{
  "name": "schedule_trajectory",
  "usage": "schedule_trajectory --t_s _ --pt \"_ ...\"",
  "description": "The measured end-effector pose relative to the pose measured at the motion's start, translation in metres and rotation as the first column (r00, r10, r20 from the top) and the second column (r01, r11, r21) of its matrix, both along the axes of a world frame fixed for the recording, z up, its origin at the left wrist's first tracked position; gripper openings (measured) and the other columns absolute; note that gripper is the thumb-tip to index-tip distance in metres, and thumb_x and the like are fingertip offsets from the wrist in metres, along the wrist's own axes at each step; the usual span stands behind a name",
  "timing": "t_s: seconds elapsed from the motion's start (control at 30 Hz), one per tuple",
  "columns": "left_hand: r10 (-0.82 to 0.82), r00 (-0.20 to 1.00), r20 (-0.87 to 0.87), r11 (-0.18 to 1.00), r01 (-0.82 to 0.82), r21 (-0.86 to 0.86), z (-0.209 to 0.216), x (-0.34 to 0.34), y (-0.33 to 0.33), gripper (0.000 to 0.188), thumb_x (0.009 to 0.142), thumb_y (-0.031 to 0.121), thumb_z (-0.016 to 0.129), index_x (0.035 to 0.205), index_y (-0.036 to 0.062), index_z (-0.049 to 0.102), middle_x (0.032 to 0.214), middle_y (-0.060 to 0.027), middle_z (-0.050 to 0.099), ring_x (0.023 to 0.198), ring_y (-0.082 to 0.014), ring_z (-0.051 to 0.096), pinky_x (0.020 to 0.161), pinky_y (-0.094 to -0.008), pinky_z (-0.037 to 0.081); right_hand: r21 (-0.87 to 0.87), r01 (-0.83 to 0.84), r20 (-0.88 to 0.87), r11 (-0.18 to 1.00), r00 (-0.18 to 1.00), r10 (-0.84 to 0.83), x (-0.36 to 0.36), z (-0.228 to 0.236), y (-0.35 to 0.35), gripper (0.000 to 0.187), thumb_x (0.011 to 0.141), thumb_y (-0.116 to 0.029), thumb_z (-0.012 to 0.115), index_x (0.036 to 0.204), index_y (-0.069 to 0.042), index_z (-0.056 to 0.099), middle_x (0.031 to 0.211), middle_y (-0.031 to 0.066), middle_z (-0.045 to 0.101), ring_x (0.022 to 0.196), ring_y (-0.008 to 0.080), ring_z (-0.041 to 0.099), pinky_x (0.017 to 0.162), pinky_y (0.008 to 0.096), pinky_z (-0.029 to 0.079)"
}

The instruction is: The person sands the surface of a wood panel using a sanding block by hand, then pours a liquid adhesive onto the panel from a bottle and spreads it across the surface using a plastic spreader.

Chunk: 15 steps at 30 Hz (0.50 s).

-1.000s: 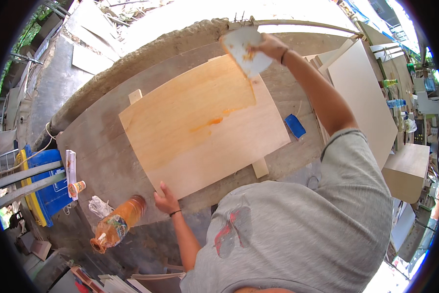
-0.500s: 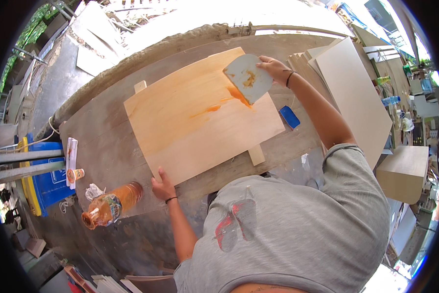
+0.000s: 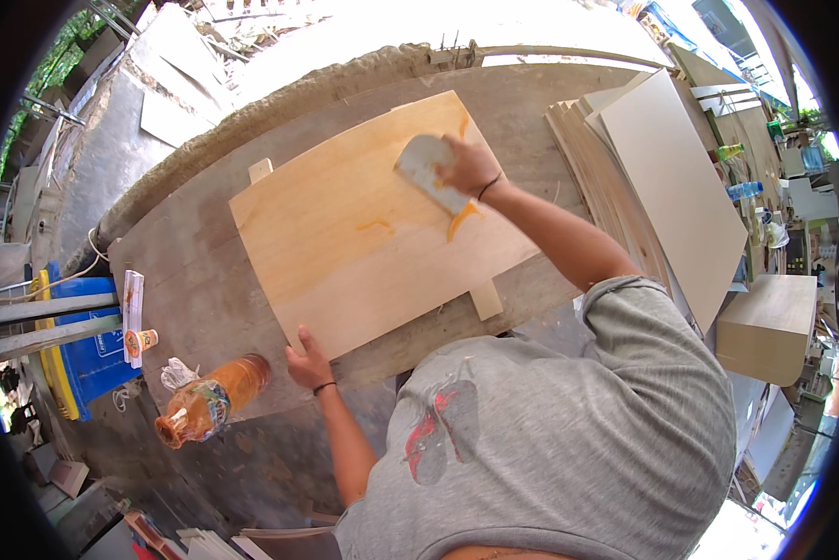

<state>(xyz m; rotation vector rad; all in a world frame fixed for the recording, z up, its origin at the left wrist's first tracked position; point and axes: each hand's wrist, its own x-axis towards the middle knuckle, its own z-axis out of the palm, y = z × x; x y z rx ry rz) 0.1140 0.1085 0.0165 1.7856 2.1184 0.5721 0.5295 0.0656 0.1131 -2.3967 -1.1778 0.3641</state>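
A pale plywood panel lies tilted across the worktable. My right hand grips a rounded, flat grey spreader, whose straight edge rests against the panel's far right part. Orange liquid forms a streak beside that edge, with a fainter smear to its left. At the panel's near left corner, my left hand holds the edge, thumb on top; its other fingers are partly hidden. Close by on the left lies a plastic bottle of orange-brown liquid, mouth toward me.
Wood strips stick out from beneath the panel. Stacked boards lie to the right. A paper cup, a white bundle and a blue bin are at left. A rough raised ledge bounds the table's far side.
My right hand has swept the spreader leftward and slightly nearer over the panel, thinning the orange liquid. The blue block is now hidden by my right forearm. My left hand stays at the corner.
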Motion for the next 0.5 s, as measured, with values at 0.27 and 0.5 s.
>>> schedule_trajectory --t_s 0.27,0.5 --pt "-0.055 0.996 0.066 0.998 0.053 0.028 -0.004 0.000 0.004 0.068 0.079 0.065 0.054 0.082 -0.0023 0.063 0.075 -0.0224 0.065 0.071 -0.0403 0.062 0.059 -0.0471 0.045 0.149 0.362 0.205 0.920 0.899 -0.387 0.166 -0.017 -0.005 0.056 0.066 -0.025 0.074 0.116 -0.007 0.055 0.094 0.0233 0.064 0.090 0.0367 0.063 0.076 0.0418 0.051" --pt "-0.024 0.999 0.031 1.000 0.024 0.012 -0.006 -0.003 0.002 0.066 0.080 0.063 0.054 0.080 -0.0024 0.061 0.075 -0.0215 0.065 0.071 -0.0396 0.062 0.060 -0.0468 0.044 0.222 0.162 -0.125 0.961 0.983 -0.137 0.026 0.005 -0.036 0.058 0.066 -0.025 0.075 0.115 -0.003 0.054 0.097 0.0261 0.062 0.092 0.0389 0.061 0.080 0.0410 0.049"
